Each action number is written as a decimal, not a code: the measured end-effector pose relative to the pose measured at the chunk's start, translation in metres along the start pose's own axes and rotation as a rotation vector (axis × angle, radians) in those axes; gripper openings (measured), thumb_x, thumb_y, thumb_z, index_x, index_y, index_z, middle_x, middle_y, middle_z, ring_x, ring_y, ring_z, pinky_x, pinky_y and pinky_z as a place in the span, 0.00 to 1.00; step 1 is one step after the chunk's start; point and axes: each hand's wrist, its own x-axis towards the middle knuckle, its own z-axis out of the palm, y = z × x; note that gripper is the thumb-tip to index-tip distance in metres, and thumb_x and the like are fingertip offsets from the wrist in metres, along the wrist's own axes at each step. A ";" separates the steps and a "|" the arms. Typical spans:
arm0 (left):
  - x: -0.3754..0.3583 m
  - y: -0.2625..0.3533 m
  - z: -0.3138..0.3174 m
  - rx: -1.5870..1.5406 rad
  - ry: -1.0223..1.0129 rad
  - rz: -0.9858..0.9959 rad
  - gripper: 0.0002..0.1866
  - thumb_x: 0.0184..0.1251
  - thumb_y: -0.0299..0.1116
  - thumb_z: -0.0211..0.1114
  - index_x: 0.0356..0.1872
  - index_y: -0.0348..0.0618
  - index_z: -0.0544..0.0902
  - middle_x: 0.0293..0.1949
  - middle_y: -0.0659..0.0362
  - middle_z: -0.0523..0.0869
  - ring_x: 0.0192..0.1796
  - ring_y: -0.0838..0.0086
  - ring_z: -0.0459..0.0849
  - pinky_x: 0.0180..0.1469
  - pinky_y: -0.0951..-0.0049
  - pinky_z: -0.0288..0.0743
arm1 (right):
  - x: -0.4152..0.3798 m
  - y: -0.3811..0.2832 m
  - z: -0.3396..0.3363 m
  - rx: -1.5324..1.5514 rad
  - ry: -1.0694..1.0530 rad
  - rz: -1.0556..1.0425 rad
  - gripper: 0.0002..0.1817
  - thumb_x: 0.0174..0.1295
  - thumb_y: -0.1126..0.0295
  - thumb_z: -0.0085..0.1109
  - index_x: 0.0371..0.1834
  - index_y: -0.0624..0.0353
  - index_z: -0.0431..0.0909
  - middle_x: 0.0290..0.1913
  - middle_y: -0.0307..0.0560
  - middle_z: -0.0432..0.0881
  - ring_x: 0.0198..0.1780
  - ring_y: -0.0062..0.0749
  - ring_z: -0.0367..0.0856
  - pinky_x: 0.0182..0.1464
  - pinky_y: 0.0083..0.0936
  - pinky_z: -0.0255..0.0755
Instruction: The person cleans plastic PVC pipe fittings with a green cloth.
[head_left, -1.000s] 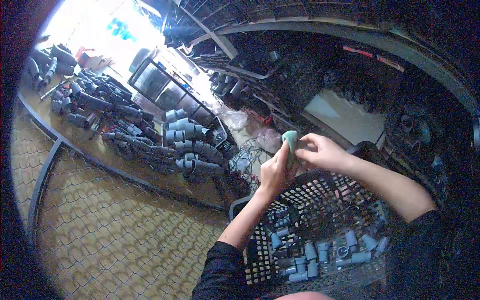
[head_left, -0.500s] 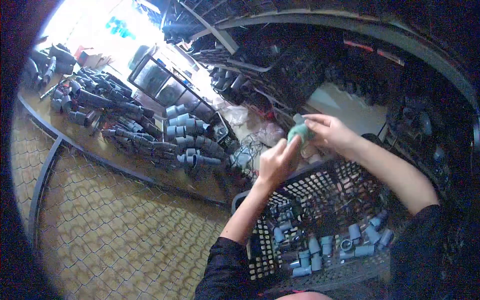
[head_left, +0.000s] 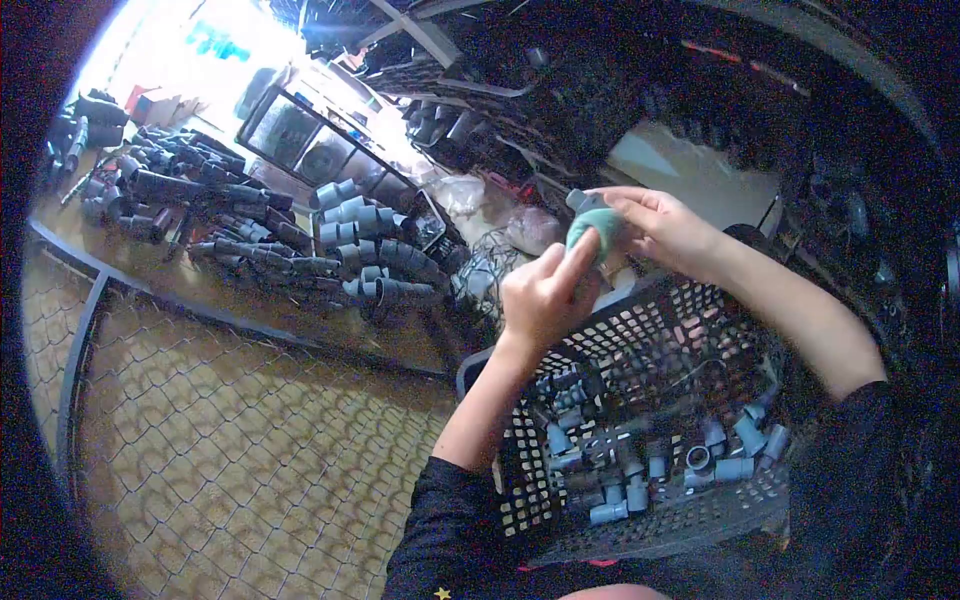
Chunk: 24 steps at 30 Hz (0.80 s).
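Note:
Above the basket, both my hands meet at a small grey pipe fitting [head_left: 578, 199] with a pale green cloth [head_left: 594, 222] against it. My right hand [head_left: 665, 235] grips the fitting from the right, fingers curled over its top. From below left, my left hand [head_left: 545, 300] presses the cloth with an extended finger, its other fingers folded. Part of the fitting is hidden by the cloth and fingers. Beneath them, a black perforated plastic basket [head_left: 510, 505] holds several loose grey pipe fittings [head_left: 735, 469].
Left of the basket runs a wire-mesh panel [head_left: 260, 430] with a dark metal frame. Behind it are heaped dark pipe pieces [head_left: 260, 260] and stacked grey pipe fittings [head_left: 350, 215]. Plastic bags [head_left: 535, 230] lie beyond my hands, and a pale board [head_left: 690, 165] is at upper right.
The view has shifted slightly. The fitting's grey end now points more to the left above the cloth, and my left finger presses further over the cloth. Some fittings in the basket lie differently.

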 end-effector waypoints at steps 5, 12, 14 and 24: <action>0.002 -0.004 0.010 -0.028 0.141 -0.102 0.26 0.51 0.32 0.68 0.55 0.54 0.79 0.24 0.59 0.76 0.20 0.65 0.79 0.23 0.66 0.74 | 0.001 0.000 0.000 0.039 -0.037 -0.045 0.21 0.74 0.61 0.47 0.65 0.58 0.70 0.56 0.42 0.79 0.55 0.24 0.79 0.58 0.25 0.74; 0.002 -0.001 0.005 -0.060 0.093 -0.001 0.25 0.52 0.30 0.68 0.56 0.49 0.78 0.26 0.56 0.79 0.23 0.60 0.81 0.25 0.64 0.75 | -0.001 -0.006 0.003 0.036 -0.002 -0.060 0.23 0.67 0.57 0.60 0.60 0.60 0.73 0.52 0.40 0.80 0.49 0.21 0.81 0.51 0.22 0.77; 0.002 -0.004 0.005 -0.052 0.153 -0.091 0.26 0.53 0.30 0.68 0.57 0.47 0.78 0.27 0.54 0.80 0.25 0.58 0.81 0.26 0.63 0.76 | -0.003 -0.007 0.001 -0.003 0.041 -0.041 0.25 0.65 0.55 0.63 0.58 0.60 0.73 0.52 0.41 0.81 0.48 0.22 0.81 0.51 0.22 0.78; 0.001 0.000 0.007 -0.191 0.165 -0.143 0.26 0.51 0.29 0.69 0.56 0.44 0.78 0.33 0.50 0.84 0.29 0.56 0.84 0.31 0.63 0.78 | -0.013 -0.021 0.012 0.057 0.015 0.001 0.24 0.66 0.63 0.58 0.63 0.61 0.69 0.52 0.46 0.80 0.49 0.27 0.82 0.53 0.28 0.79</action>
